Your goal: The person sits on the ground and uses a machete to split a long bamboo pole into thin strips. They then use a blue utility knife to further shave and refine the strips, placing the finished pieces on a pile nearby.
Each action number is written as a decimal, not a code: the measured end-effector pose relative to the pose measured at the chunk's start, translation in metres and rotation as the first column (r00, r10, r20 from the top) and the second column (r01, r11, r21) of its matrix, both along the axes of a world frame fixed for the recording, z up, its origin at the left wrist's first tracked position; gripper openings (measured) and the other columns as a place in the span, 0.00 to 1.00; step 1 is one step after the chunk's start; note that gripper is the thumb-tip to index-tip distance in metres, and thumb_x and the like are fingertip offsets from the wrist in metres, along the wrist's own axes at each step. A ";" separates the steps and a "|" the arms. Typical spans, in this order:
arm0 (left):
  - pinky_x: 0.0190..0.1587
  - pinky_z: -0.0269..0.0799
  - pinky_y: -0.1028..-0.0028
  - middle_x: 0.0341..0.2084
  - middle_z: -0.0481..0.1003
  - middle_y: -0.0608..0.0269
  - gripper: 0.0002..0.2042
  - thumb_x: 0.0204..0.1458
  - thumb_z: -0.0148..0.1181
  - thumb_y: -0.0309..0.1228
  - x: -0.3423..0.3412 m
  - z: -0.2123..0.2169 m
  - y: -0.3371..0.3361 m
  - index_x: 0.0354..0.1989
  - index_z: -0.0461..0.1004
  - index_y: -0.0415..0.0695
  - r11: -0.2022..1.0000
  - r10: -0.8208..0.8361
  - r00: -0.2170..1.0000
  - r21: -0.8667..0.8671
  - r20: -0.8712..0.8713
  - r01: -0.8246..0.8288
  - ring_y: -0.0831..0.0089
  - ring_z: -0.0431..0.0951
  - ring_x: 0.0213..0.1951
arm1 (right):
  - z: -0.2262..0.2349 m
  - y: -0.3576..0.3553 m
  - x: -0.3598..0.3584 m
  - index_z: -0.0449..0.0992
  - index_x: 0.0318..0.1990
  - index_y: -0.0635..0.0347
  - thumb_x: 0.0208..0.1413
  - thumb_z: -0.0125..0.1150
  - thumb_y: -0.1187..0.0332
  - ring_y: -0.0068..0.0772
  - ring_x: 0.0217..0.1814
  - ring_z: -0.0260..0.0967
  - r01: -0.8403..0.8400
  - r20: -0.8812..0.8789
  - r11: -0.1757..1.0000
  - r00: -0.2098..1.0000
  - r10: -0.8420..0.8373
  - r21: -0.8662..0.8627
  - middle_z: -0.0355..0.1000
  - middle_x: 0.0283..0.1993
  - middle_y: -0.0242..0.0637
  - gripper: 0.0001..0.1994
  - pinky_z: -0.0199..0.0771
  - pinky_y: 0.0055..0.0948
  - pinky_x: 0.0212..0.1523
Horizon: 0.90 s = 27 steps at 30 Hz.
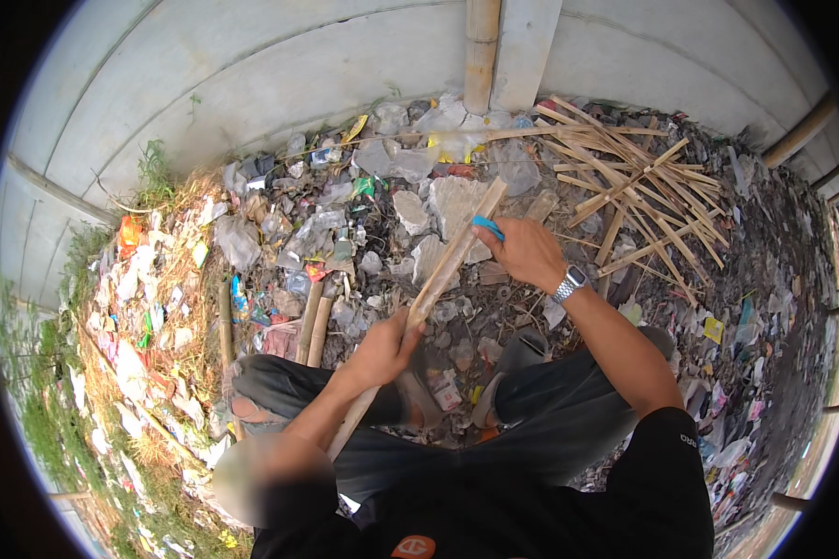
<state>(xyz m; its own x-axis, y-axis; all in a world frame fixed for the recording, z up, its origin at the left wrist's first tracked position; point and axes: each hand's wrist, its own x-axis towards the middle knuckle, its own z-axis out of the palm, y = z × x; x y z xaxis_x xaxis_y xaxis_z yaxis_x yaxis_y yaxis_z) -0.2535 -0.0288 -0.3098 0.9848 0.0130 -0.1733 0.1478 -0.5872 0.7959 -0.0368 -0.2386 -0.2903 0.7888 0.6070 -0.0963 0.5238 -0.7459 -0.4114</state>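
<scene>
A long, pale split bamboo strip (449, 264) slants across the middle, from beside my left forearm up toward the wall. My left hand (382, 349) is closed around its lower part, above my bent knees. Close to the strip's upper end, my right hand (529, 253), with a metal-banded watch on the wrist, grips a small blue tool (488, 226). That tool rests against or just beside the strip. Its blade or tip, if it has one, is hidden, so its exact kind cannot be told.
A loose pile of thin bamboo strips (639, 182) lies at the far right. Broken concrete pieces (457, 200) sit beyond the strip. Thicker bamboo poles (315, 321) lie left of my legs. Plastic litter covers the ground up to a grey panel wall (345, 65) with a bamboo post (481, 56).
</scene>
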 end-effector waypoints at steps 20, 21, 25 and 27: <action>0.23 0.67 0.70 0.16 0.69 0.65 0.12 0.67 0.53 0.35 0.002 -0.011 0.009 0.41 0.70 0.36 0.997 0.014 0.998 -0.082 0.067 -0.008 0.77 0.71 0.18 | 0.002 -0.005 -0.021 0.75 0.29 0.67 0.68 0.51 0.46 0.52 0.19 0.63 -0.074 -0.039 0.956 0.995 0.088 0.284 0.64 0.16 0.49 0.29 0.62 0.45 0.25; 0.24 0.67 0.70 0.16 0.69 0.65 0.12 0.67 0.53 0.35 0.000 -0.013 0.010 0.41 0.70 0.36 0.997 0.008 0.998 -0.077 0.066 -0.003 0.77 0.72 0.18 | -0.004 0.003 -0.039 0.75 0.29 0.67 0.69 0.51 0.47 0.56 0.19 0.66 -0.133 -0.059 0.941 0.986 0.159 0.311 0.65 0.17 0.50 0.28 0.63 0.46 0.24; 0.34 0.69 0.54 0.22 0.73 0.38 0.12 0.65 0.55 0.34 0.001 -0.001 0.004 0.40 0.71 0.34 0.995 0.047 0.998 -0.087 -0.031 -0.049 0.39 0.76 0.29 | -0.021 0.022 -0.083 0.77 0.30 0.66 0.69 0.49 0.46 0.61 0.22 0.70 -0.219 -0.150 0.935 0.952 0.267 0.278 0.69 0.19 0.54 0.28 0.68 0.51 0.25; 0.34 0.69 0.52 0.23 0.73 0.37 0.12 0.64 0.55 0.34 -0.003 -0.009 0.006 0.39 0.70 0.34 0.996 0.052 0.998 -0.068 -0.021 -0.054 0.37 0.77 0.30 | -0.019 0.027 -0.086 0.77 0.30 0.66 0.69 0.48 0.45 0.62 0.23 0.71 -0.236 -0.152 0.933 0.947 0.284 0.272 0.70 0.19 0.55 0.29 0.69 0.53 0.26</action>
<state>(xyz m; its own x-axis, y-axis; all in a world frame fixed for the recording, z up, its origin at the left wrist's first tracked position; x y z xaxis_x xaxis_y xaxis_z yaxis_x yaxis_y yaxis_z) -0.2565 -0.0233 -0.3189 0.9795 0.0527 -0.1945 0.1930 -0.5226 0.8305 -0.1226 -0.2116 -0.3094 0.5821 0.8118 -0.0462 0.5818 -0.4555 -0.6738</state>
